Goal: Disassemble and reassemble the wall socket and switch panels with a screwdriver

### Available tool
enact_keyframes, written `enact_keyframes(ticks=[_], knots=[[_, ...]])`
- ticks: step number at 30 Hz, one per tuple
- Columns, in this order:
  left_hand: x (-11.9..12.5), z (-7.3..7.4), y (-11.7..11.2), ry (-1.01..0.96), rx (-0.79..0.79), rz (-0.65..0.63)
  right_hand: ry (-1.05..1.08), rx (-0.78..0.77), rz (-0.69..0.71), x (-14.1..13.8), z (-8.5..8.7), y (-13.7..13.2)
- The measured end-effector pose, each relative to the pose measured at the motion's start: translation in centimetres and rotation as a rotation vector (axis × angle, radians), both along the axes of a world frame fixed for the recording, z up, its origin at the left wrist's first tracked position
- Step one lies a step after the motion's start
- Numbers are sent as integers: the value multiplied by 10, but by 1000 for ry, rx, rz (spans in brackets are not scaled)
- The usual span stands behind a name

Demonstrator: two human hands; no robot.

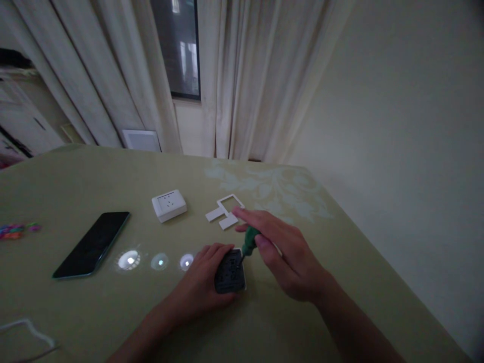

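Observation:
My left hand (pixel 206 280) grips a small block, dark on its upper face with a pale edge, which looks like the back of a wall socket (pixel 228 277), and holds it on the table. In my right hand (pixel 287 254) is a screwdriver with a green handle (pixel 250 241). Its shaft slants down to the left, and the tip meets the dark face of the socket. Whether the tip sits in a screw is too small to tell. Just beyond my right fingertips lie a white square frame (pixel 221 203) and two white flat strips (pixel 228 222).
A white boxed wall socket (pixel 169 205) stands farther back. To the left lies a black phone (pixel 93 245), with small colourful pieces (pixel 15 231) at the far left. A white cable (pixel 34 330) runs along the near left. The table's right edge borders a wall.

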State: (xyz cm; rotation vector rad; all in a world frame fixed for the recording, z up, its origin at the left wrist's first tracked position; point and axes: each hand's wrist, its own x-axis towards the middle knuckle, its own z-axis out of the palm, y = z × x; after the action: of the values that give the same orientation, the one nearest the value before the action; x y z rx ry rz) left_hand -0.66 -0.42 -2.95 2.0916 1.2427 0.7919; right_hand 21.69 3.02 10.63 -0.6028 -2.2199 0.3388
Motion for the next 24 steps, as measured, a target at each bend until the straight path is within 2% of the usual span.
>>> enact_keyframes(ticks=[3, 4, 8, 12, 13, 16, 17, 21, 22, 24], knots=[[1, 3, 0, -7, -10, 4, 9, 188, -145, 0, -1, -1], [1, 4, -1, -11, -17, 3, 1, 202, -157, -1, -1, -1], [1, 3, -1, -21, -9, 5, 16, -21, -28, -2, -3, -1], [1, 2, -1, -21, -14, 10, 31, 194, -170, -2, -4, -1], [1, 3, -1, -22, -19, 5, 22, 185, -160, -2, -3, -2], [2, 4, 0, -23, -19, -6, 4, -31, -21, -1, -1, -4], [2, 5, 0, -21, -17, -3, 3, -32, -17, -1, -1, -4], [2, 5, -1, -25, -14, 1, -34, 294, -204, 0, -3, -3], [2, 5, -1, -23, -15, 0, -41, 289, -215, 0, -2, -3], [2, 6, -1, -14, -21, -4, -30, 99, -144, 0, 0, -2]])
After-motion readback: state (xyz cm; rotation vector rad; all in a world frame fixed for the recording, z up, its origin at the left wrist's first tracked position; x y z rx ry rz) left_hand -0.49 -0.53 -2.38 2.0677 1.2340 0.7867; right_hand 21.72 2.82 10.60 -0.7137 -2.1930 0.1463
